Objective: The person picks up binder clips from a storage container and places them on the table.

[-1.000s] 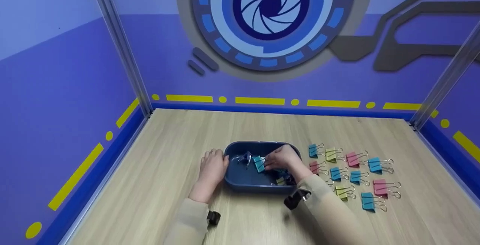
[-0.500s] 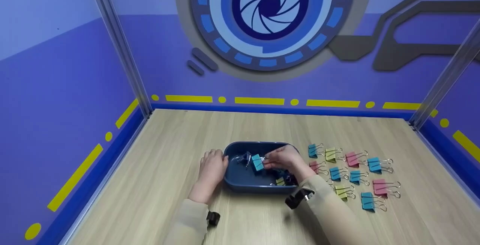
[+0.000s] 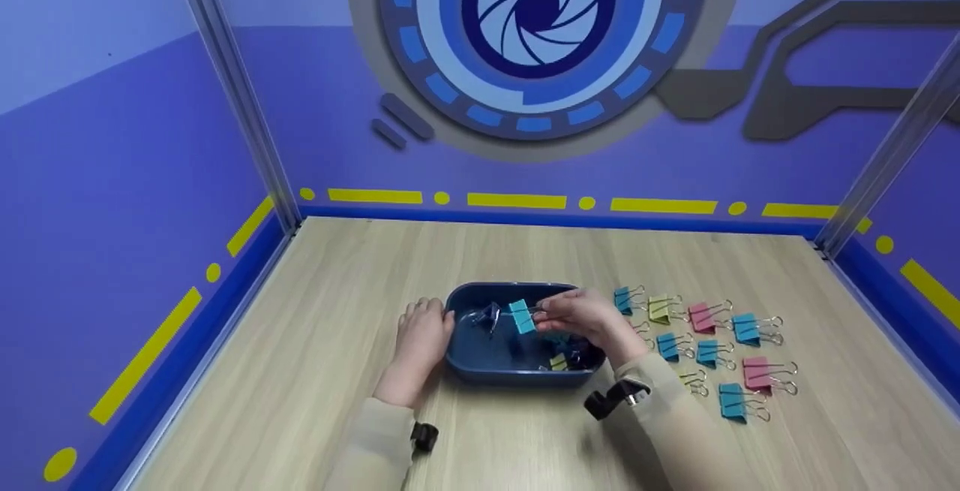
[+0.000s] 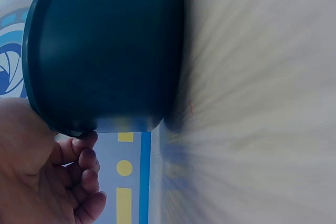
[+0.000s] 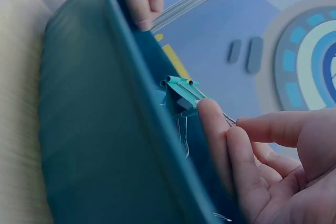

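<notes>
My right hand pinches a teal binder clip by a wire handle, over the dark blue plastic box. Close up in the right wrist view, thumb and fingertips meet on the handle of the teal binder clip, and its other handle hangs down. My left hand grips the box's left end; the left wrist view has its fingers curled by the rim. Inside the box lie a dark binder clip at the left and a yellow binder clip among several others at the right, partly hidden.
To the box's right, blue, yellow and pink binder clips lie in loose rows on the wooden table, such as a pink one and a blue one. My right forearm hides some of them. Printed walls enclose the table.
The teal binder clip has come up from inside the box, and my right hand has shifted slightly right with it. My left hand has stayed at the box's left end.
</notes>
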`<state>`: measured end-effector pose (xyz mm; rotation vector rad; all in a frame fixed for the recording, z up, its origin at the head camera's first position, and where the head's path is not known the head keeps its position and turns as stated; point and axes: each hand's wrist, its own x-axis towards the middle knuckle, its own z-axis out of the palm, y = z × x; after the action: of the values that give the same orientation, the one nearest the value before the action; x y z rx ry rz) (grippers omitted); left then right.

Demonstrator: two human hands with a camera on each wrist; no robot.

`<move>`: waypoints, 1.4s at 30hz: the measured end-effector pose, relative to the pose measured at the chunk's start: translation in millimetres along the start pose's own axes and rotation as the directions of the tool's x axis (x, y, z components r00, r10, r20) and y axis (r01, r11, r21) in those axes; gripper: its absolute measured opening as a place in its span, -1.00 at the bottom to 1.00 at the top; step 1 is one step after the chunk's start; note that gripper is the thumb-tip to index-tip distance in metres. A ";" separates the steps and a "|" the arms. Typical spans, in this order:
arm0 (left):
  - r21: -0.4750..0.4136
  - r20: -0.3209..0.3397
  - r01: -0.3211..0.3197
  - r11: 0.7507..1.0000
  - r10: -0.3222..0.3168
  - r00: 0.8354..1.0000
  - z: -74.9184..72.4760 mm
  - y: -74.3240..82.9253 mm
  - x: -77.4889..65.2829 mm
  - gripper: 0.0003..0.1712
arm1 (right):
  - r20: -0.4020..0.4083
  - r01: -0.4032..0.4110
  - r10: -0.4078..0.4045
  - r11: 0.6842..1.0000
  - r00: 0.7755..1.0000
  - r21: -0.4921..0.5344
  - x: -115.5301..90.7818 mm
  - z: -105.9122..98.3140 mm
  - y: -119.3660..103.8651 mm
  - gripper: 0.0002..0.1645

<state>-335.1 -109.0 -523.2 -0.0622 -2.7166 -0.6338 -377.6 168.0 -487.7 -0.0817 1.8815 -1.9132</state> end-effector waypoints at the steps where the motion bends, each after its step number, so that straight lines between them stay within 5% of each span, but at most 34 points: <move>1: -0.002 0.002 0.002 1.000 -0.002 1.000 -0.1 -0.1 0.3 -0.75 | 0.000 0.003 -0.003 1.000 1.000 0.001 -2.3 -1.4 -1.2 -0.55; 14: -0.009 0.007 0.010 1.000 -0.010 1.000 -1.6 1.0 -0.1 -0.75 | 0.002 0.052 -0.052 0.998 0.999 0.044 -41.2 -35.7 -10.9 -0.48; 23: -0.002 -0.008 0.005 1.000 -0.005 1.000 -0.2 -0.8 0.4 -0.75 | -0.024 0.061 -0.060 0.998 0.998 0.021 -77.7 -76.5 -11.0 -0.72; 29: -0.002 -0.015 -0.005 1.000 0.005 1.000 1.5 -2.6 -0.2 -0.76 | -0.087 0.062 -0.057 0.997 0.995 0.054 -101.7 -102.7 -5.1 -0.64; 37: -0.013 -0.004 0.001 1.000 -0.001 1.000 0.7 -0.6 0.6 -0.74 | -0.075 0.063 -0.058 0.996 0.995 0.062 -137.2 -140.7 1.2 -0.82; 42: -0.017 0.013 0.015 1.000 -0.015 1.000 0.0 -0.2 0.4 -0.75 | -0.076 0.074 -0.065 0.990 0.995 0.122 -156.6 -160.9 7.8 -0.76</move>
<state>-335.5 -109.2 -523.2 -0.0505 -2.7268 -0.6638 -291.6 374.2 -463.9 -0.0403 1.8207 -2.1024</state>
